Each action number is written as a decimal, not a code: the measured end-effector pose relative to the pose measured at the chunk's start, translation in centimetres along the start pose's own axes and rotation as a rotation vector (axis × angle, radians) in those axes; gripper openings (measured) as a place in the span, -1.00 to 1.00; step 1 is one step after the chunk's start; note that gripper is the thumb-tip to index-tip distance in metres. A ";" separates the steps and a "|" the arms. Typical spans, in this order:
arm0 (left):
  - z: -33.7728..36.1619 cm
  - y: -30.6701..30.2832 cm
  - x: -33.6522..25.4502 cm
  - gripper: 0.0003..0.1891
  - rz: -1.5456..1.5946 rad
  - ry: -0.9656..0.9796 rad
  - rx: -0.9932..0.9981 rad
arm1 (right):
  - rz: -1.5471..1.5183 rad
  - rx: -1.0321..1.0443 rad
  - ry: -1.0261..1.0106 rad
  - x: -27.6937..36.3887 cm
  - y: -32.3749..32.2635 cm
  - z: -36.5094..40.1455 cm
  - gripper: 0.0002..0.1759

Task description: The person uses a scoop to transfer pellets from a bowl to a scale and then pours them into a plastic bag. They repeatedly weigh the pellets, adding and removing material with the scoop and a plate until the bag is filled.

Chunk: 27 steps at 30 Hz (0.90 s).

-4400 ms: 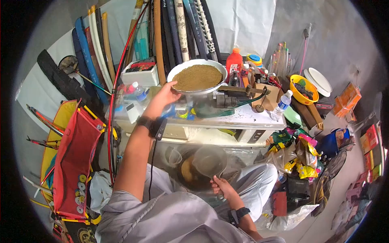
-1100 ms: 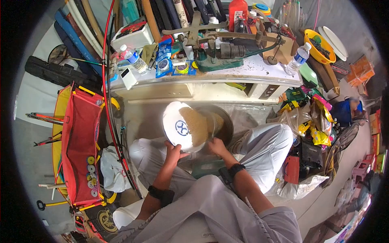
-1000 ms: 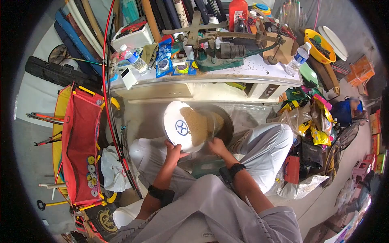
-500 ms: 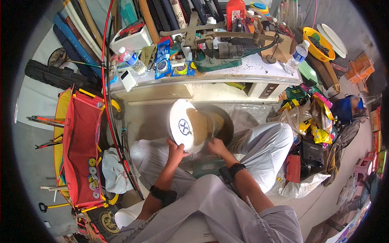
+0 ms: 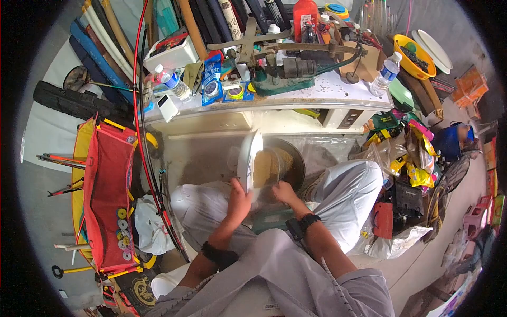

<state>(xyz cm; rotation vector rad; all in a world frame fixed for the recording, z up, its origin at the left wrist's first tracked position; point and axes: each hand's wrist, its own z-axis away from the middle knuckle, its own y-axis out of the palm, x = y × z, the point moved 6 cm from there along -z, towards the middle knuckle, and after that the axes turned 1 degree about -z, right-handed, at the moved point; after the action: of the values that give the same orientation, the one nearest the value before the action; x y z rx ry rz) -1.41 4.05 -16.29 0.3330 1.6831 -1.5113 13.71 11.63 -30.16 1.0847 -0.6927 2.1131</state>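
1. The white bowl (image 5: 249, 158) is held low in front of the seated person, below the edge of the surface (image 5: 327, 90). It is tipped almost onto its edge.
2. The left hand (image 5: 240, 199) is closed around the bowl's lower rim, with the thumb seen on the near side.
3. Brown grain (image 5: 262, 168) is seen sliding from the bowl into a clear bag (image 5: 277, 161).
4. The right hand (image 5: 285, 193) is curled on the near edge of the bag's mouth and grips it just beside the bowl.
5. The bag is set inside a dark basin (image 5: 297, 160) on the floor, between the person's knees.
6. A balance scale (image 5: 296, 66) is noted on the surface above, with scattered grain around its base.
7. Two water bottles are recorded on the surface, well apart: one at the left (image 5: 171, 82) and one at the right (image 5: 388, 67).
8. A red folding cart (image 5: 103, 195) is seen to the person's left.
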 end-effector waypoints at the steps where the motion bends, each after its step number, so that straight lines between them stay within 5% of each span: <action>1: 0.1 0.0 -1.0 -0.53 -0.103 0.054 -0.005 | -0.001 -0.001 -0.001 0.0 0.0 0.0 -0.73; 7: 0.6 1.7 -3.9 -0.50 -0.137 -0.050 0.069 | -0.105 -0.022 -0.026 -1.0 0.4 -0.8 -0.71; 11: 0.9 2.5 -5.3 -0.42 -0.248 0.065 0.058 | -0.124 -0.009 -0.025 -1.0 0.4 -0.8 -0.73; 13: 0.6 2.4 -5.2 -0.43 -0.260 0.237 -0.124 | -0.134 0.013 -0.025 -0.6 0.1 -0.9 -0.73; 17: -2.0 -0.4 0.7 -0.55 -0.082 -0.138 -0.116 | -0.193 0.002 0.002 0.4 -0.6 0.0 -0.76; 18: -3.3 -0.8 5.3 -0.55 0.124 -0.195 -0.102 | -0.266 -0.007 0.039 -0.4 -0.6 -0.4 -0.74; 19: -3.5 -2.5 5.7 -0.57 0.502 -0.483 -0.047 | -0.337 -0.015 0.075 -1.2 -0.6 -0.8 -0.72; 20: -3.4 -5.1 3.4 -0.57 0.781 -0.558 -0.066 | -0.320 -0.016 0.055 -1.4 -0.8 -1.0 -0.72; 23: -3.7 -10.6 8.1 -0.46 0.745 -0.590 -0.002 | -0.295 0.051 0.008 -1.2 -0.6 -1.1 -0.74; 25: -2.8 -15.5 5.3 -0.44 0.778 -0.598 -0.069 | -0.335 0.056 -0.002 -0.3 -0.6 -0.5 -0.70; 27: -3.3 -19.7 2.4 -0.63 0.845 -0.414 -0.185 | -0.347 0.079 0.024 -0.6 -0.3 -0.7 -0.71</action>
<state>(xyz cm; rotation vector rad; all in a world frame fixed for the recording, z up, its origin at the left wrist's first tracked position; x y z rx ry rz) -17.57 1.54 -4.54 0.5084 1.1146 -0.7237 13.83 12.14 -30.95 1.1297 -0.3791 1.8625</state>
